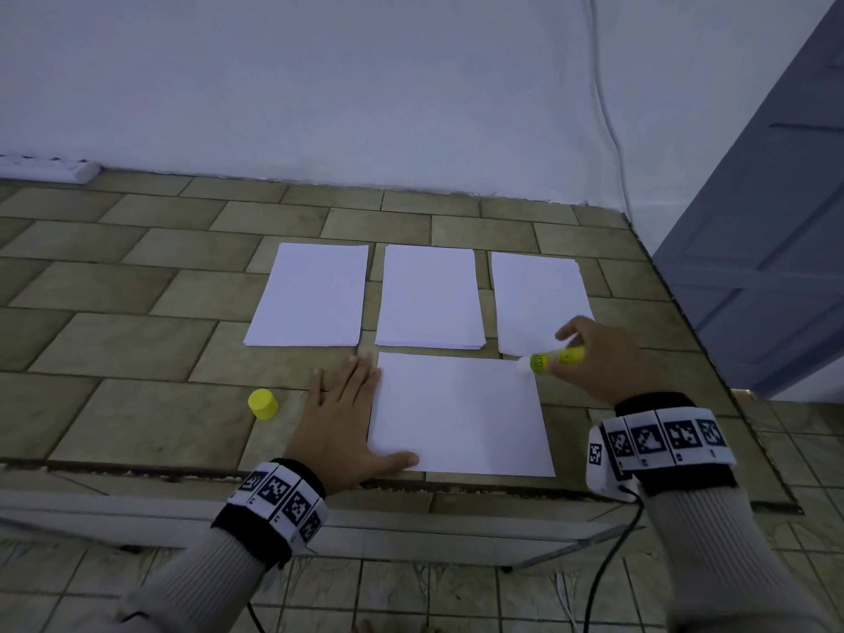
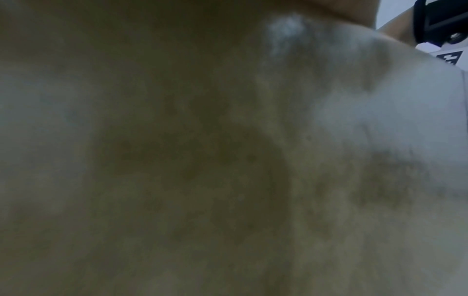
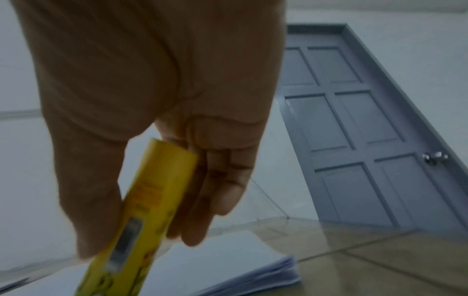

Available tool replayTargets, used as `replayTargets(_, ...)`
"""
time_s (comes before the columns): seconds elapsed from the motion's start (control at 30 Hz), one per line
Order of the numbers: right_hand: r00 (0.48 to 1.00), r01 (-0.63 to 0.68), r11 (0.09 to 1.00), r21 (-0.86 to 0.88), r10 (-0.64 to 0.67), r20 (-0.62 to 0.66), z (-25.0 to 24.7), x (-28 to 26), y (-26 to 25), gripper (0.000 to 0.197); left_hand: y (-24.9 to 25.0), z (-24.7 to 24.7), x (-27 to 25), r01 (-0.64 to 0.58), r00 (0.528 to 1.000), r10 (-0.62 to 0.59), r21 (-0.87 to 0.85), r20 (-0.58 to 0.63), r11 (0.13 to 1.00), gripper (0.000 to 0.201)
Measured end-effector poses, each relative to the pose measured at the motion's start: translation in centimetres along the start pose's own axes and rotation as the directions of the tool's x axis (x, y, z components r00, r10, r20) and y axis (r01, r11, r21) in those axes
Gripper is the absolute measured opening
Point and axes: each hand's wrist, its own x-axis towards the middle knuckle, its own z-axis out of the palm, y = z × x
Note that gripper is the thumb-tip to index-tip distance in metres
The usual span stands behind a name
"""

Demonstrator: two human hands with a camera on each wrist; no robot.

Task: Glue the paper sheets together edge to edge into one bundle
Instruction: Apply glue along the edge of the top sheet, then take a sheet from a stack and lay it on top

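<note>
Left hand (image 1: 340, 420) spread flat, pinning the near sheet (image 1: 461, 415) steady, as the right hand (image 1: 603, 358) pinches an uncapped glue stick (image 1: 550, 359) at its far corner.

Left hand (image 1: 340, 424): flat, palm down, fingers (image 1: 365, 372) straight and together, thumb stretched out to the side. Wrist low; left wrist view is dark and blurred. Right hand (image 1: 603, 358): raised, fingers (image 3: 217, 180) and thumb curled, pinching a glue stick (image 1: 555, 358) that points toward the left. Both forearms in grey ribbed sleeves (image 1: 712, 555), each wrist wrapped in a black-and-white patterned band (image 1: 662, 438).
</note>
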Motion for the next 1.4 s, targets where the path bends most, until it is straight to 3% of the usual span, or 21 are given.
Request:
replayTargets(0.1,0.980,-0.028,0.982,-0.188,0.064,0.189,0.1,-1.1,0.7,0.036,0.0,0.0,0.0,-0.007,1.000,0.007,-0.008,-0.013,1.000,0.138)
replayTargets(0.17,0.966,-0.039,0.977,-0.211,0.091,0.242,0.4,-1.9,1.0,0.037,0.0,0.0,0.0,-0.009,1.000,0.009,-0.003,-0.004,1.000,0.138)
replayTargets(0.23,0.971,-0.081,0.987,-0.142,0.110,0.213,0.3,-2.4,1.3,0.035,-0.1,0.0,0.0,-0.012,1.000,0.012,-0.013,-0.015,1.000,0.139)
replayTargets(0.33,0.983,-0.175,0.984,0.044,0.172,0.058,-0.6,-2.6,1.7,0.030,0.0,0.1,0.0,-0.018,0.999,0.018,-0.017,-0.028,1.000,0.138)
replayTargets(0.47,0.944,-0.293,0.920,0.259,0.321,-0.070,-0.8,-2.4,2.2,0.038,-0.1,0.2,-0.1,-0.018,1.000,0.018,0.002,-0.018,1.000,0.136)
replayTargets(0.8,0.895,-0.370,0.897,0.241,0.414,-0.166,0.6,-1.4,4.0,0.047,-0.1,0.2,0.0,-0.020,1.000,0.020,0.016,-0.021,1.000,0.136)
replayTargets(0.87,0.890,-0.386,0.884,0.263,0.432,-0.146,0.6,-1.5,4.0,0.046,-0.1,0.2,0.0,-0.018,1.000,0.019,0.014,-0.020,1.000,0.137)
replayTargets(0.93,0.884,-0.414,0.868,0.275,0.455,-0.108,0.6,-1.8,4.0,0.032,-0.1,0.2,-0.1,-0.016,1.000,0.017,0.021,-0.013,1.000,0.137)
replayTargets(1.0,0.874,-0.467,0.862,0.195,0.483,-0.044,0.8,-2.4,4.0,0.032,0.0,0.1,-0.1,-0.019,1.000,0.019,0.018,-0.016,1.000,0.137)
replayTargets(1.07,0.886,-0.463,0.882,0.083,0.463,0.025,1.2,-3.0,3.2,0.036,0.0,0.1,-0.1,-0.019,1.000,0.019,0.008,-0.020,1.000,0.136)
replayTargets(1.13,0.927,-0.367,0.930,-0.012,0.367,0.082,1.6,-3.1,1.4,0.031,-0.1,0.2,-0.1,-0.025,0.999,0.025,0.006,-0.029,1.000,0.133)
replayTargets(1.2,0.961,-0.252,0.968,0.006,0.250,0.117,1.8,-2.6,-0.7,0.022,-0.1,0.3,-0.1,-0.032,0.998,0.032,-0.007,-0.052,0.999,0.129)
replayTargets(1.3,0.993,-0.109,0.992,0.057,0.106,0.055,2.0,-0.8,-3.1,0.013,-0.2,0.3,-0.1,-0.026,0.999,0.026,0.010,-0.026,1.000,0.129)
replayTargets(1.4,0.999,-0.047,0.999,0.012,0.047,-0.025,2.8,1.8,-3.8,0.025,-0.2,0.5,-0.1,-0.030,0.998,0.029,-0.019,-0.058,0.999,0.127)
